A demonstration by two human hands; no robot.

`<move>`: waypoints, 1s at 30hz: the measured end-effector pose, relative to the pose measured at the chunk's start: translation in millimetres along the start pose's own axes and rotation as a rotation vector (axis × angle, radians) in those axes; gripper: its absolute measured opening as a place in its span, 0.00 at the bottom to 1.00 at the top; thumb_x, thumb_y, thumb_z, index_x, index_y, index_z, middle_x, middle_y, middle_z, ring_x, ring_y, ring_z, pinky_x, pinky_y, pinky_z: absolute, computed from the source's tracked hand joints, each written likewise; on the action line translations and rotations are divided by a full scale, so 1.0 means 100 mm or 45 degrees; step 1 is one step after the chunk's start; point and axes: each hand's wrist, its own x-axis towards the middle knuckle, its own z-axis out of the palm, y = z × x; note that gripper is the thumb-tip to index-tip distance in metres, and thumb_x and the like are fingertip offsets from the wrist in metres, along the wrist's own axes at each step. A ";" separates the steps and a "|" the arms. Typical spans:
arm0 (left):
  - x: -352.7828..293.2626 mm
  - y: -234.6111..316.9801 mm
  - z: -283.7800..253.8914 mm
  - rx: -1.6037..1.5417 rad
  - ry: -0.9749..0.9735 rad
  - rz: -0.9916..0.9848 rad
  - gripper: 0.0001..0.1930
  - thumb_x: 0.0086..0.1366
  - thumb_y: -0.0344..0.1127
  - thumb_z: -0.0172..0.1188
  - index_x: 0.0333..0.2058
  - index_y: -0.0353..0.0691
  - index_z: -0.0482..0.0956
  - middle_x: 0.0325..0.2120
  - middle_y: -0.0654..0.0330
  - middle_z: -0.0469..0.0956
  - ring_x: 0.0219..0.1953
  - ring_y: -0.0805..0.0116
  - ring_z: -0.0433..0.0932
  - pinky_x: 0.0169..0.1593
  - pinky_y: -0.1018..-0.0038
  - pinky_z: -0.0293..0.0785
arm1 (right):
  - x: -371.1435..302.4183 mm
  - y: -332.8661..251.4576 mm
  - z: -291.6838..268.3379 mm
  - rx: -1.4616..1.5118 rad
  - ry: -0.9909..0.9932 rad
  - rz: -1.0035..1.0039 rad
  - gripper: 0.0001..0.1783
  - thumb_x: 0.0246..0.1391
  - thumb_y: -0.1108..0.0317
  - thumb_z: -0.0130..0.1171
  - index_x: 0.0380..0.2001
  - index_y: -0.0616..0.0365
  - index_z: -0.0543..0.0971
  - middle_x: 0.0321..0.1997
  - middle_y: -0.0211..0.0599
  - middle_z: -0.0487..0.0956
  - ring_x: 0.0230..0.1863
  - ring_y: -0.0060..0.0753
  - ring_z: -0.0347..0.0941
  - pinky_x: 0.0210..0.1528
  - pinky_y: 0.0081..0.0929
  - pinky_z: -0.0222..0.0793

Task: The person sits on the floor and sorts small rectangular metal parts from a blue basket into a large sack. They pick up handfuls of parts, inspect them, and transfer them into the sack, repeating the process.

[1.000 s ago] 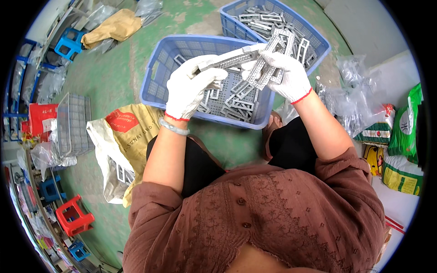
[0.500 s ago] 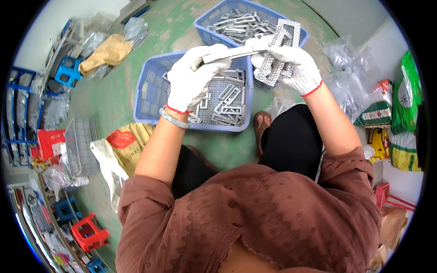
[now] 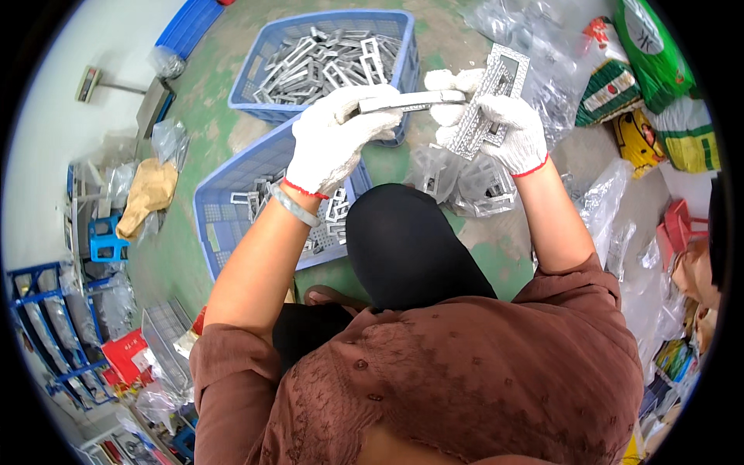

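Observation:
White knitted gloves with red cuffs cover both hands. My left hand point(image 3: 335, 139) pinches one end of a grey metal frame point(image 3: 411, 101), seen nearly edge-on. Its other end reaches the fingertips of my right hand point(image 3: 508, 132). Closed around a few more rectangular metal frames point(image 3: 518, 60) with a rough, patterned surface, my right hand holds them tilted upright. Below my left wrist, a blue plastic basket point(image 3: 211, 203) contains several similar frames. A second blue basket point(image 3: 256, 48) beyond it is heaped with them.
On the floor under my right hand lie clear plastic bags point(image 3: 484, 186) with frames inside. More clear plastic point(image 3: 535, 39) and filled sacks point(image 3: 612, 85) stand at the right. A brown sack point(image 3: 147, 194), blue stool point(image 3: 107, 239) and blue rack point(image 3: 54, 325) are at the left.
The view has swung to the right, so the baskets sit further left and the bagged frames on the floor now show. Both hands keep hold of their metal frames.

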 end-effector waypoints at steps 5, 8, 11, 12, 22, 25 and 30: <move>0.24 -0.27 0.11 -0.027 -0.086 -0.103 0.16 0.62 0.22 0.62 0.49 0.29 0.79 0.39 0.56 0.83 0.41 0.70 0.82 0.47 0.75 0.79 | -0.19 -0.04 -0.19 -0.066 0.148 0.042 0.28 0.53 0.70 0.64 0.57 0.67 0.72 0.62 0.59 0.71 0.51 0.54 0.79 0.49 0.60 0.80; 0.37 -0.45 0.12 -0.006 -0.129 -0.166 0.17 0.61 0.23 0.63 0.50 0.28 0.78 0.42 0.53 0.83 0.44 0.67 0.82 0.51 0.72 0.78 | -0.24 -0.03 -0.41 -0.148 0.207 0.039 0.27 0.52 0.72 0.63 0.56 0.67 0.72 0.59 0.61 0.73 0.49 0.54 0.80 0.48 0.59 0.80; 0.47 -0.58 0.15 0.042 -0.148 -0.199 0.19 0.59 0.22 0.66 0.50 0.29 0.78 0.43 0.53 0.83 0.45 0.67 0.82 0.51 0.73 0.77 | -0.28 -0.03 -0.43 -0.216 0.311 -0.009 0.26 0.52 0.74 0.62 0.54 0.71 0.72 0.57 0.62 0.75 0.48 0.56 0.80 0.49 0.57 0.81; 0.50 -0.66 0.14 0.035 -0.158 -0.191 0.19 0.59 0.22 0.66 0.50 0.29 0.78 0.43 0.54 0.83 0.45 0.67 0.82 0.51 0.73 0.77 | -0.28 -0.04 -0.47 -0.269 0.323 0.013 0.26 0.53 0.74 0.62 0.54 0.72 0.72 0.57 0.62 0.75 0.48 0.56 0.80 0.49 0.57 0.80; 0.56 -0.93 0.04 -0.077 -0.237 -0.333 0.22 0.62 0.24 0.65 0.55 0.30 0.74 0.47 0.54 0.79 0.49 0.66 0.79 0.56 0.72 0.75 | -0.22 0.11 -0.64 -0.326 0.419 0.056 0.27 0.53 0.73 0.63 0.55 0.74 0.70 0.57 0.61 0.75 0.51 0.60 0.78 0.52 0.57 0.79; 0.58 -1.04 -0.01 0.067 -0.211 -0.231 0.22 0.63 0.25 0.64 0.56 0.30 0.73 0.49 0.53 0.79 0.49 0.67 0.79 0.56 0.72 0.75 | -0.23 0.16 -0.65 -0.357 0.415 0.053 0.27 0.52 0.73 0.63 0.54 0.75 0.71 0.57 0.61 0.75 0.51 0.59 0.78 0.52 0.57 0.79; 0.53 -1.03 -0.04 0.210 -0.302 -0.132 0.21 0.65 0.26 0.63 0.56 0.28 0.73 0.50 0.53 0.78 0.50 0.67 0.79 0.55 0.73 0.75 | -0.22 0.16 -0.62 -0.433 0.428 0.078 0.26 0.51 0.74 0.63 0.53 0.75 0.72 0.55 0.60 0.76 0.50 0.59 0.79 0.51 0.54 0.80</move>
